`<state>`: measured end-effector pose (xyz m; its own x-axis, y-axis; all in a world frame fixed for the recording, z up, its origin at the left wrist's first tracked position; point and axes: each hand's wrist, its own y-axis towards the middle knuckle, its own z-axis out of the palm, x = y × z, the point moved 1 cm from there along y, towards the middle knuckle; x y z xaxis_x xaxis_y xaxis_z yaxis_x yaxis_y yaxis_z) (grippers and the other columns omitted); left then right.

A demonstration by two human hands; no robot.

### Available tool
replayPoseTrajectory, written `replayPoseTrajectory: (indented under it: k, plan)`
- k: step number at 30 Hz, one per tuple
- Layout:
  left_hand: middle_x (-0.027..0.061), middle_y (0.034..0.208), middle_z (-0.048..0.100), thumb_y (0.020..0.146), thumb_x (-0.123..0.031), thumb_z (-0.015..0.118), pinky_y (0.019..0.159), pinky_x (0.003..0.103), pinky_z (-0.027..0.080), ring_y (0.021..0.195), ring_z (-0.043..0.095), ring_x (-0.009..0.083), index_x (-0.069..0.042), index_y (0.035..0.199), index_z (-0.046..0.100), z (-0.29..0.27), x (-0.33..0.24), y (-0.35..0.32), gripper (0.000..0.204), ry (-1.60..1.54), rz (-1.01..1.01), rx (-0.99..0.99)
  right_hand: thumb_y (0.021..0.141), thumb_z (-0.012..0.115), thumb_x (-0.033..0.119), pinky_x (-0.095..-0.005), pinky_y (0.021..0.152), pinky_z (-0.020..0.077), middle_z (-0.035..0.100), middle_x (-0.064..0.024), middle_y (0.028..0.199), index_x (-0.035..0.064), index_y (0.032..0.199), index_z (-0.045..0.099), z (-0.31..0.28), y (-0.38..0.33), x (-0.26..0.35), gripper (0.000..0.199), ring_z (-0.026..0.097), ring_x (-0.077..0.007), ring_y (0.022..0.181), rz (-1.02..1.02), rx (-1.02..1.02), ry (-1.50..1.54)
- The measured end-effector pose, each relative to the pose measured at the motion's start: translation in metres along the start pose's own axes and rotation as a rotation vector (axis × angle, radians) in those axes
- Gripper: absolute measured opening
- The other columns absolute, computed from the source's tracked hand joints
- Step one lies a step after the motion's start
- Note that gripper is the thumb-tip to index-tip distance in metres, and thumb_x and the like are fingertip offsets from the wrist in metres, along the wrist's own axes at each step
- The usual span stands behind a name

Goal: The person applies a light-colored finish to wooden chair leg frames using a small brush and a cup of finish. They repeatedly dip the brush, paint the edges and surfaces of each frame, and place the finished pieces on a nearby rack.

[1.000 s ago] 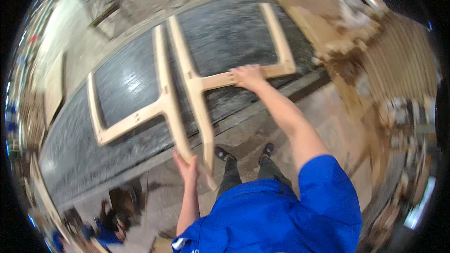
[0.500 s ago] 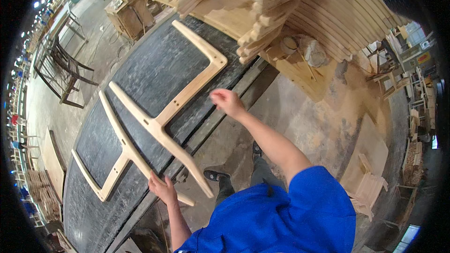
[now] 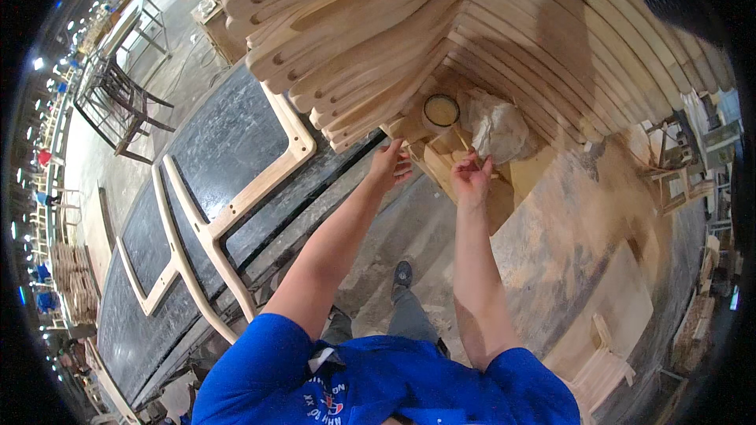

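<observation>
"What's on the left?"

"The bench (image 3: 236,130), with a frame (image 3: 178,261) lying on it and a second frame (image 3: 258,189) just to that one's right. Beyond the bench, on the floor (image 3: 185,94), stands a chair (image 3: 122,96)."

"And ahead?"

"A left stack (image 3: 346,39) and a right stack (image 3: 551,39) meet at an angle; the left one overlaps the bench's right end in view. Between them, above the board (image 3: 529,179), are a cup (image 3: 441,112) and, to its right, a plastic bag (image 3: 498,127)."

"The hands?"

"Left fingers (image 3: 402,168) near the left stack's lower end; right fingers (image 3: 465,165) by a stick (image 3: 461,138) slanting from beside the cup."

"Lower right?"

"A sheet (image 3: 630,283), parts (image 3: 606,366) at its near end."
</observation>
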<state>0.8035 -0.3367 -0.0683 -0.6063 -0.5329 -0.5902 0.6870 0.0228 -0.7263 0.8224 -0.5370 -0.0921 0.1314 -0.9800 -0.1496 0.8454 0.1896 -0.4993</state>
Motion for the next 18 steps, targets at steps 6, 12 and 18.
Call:
replayPoseTrajectory:
  k: [6, 12, 18]
  plan:
    - [0.0019, 0.089, 0.056, 0.085, -0.027, 0.06, 0.062, 0.035, 0.049, 0.072, 0.057, 0.015, -0.01, 0.096, 0.049, 0.026, 0.005, 0.034, 0.023, -0.061, 0.356, -0.074, 0.092, 0.046, 0.031, -0.0294, 0.06, 0.0425, 0.062, -0.0055, 0.081, 0.0062, 0.094, 0.06, 0.007, -0.003, 0.011, 0.029, 0.055, -0.016, 0.071, -0.036, 0.232, -0.173]
    - [0.0041, 0.089, 0.053, 0.088, -0.012, 0.053, 0.077, 0.037, 0.053, 0.08, 0.057, 0.016, -0.008, 0.096, 0.041, -0.009, 0.04, -0.01, 0.014, -0.487, 0.492, 0.03, 0.092, 0.049, 0.029, -0.0279, 0.06, 0.0382, 0.053, -0.0037, 0.077, 0.0065, 0.094, 0.057, 0.001, -0.077, 0.025, 0.025, 0.048, -0.0148, 0.068, 0.152, 0.165, -0.196]
    - [0.0082, 0.104, 0.05, 0.088, -0.011, 0.053, 0.077, 0.05, 0.053, 0.095, 0.057, 0.026, -0.012, 0.1, 0.036, -0.126, 0.048, -0.117, 0.02, -0.675, 0.534, -0.044, 0.093, 0.048, 0.021, -0.0309, 0.069, 0.0432, 0.057, -0.0074, 0.09, 0.0011, 0.098, 0.055, 0.0, -0.134, 0.025, 0.022, 0.052, -0.0179, 0.081, 0.316, 0.286, -0.441]
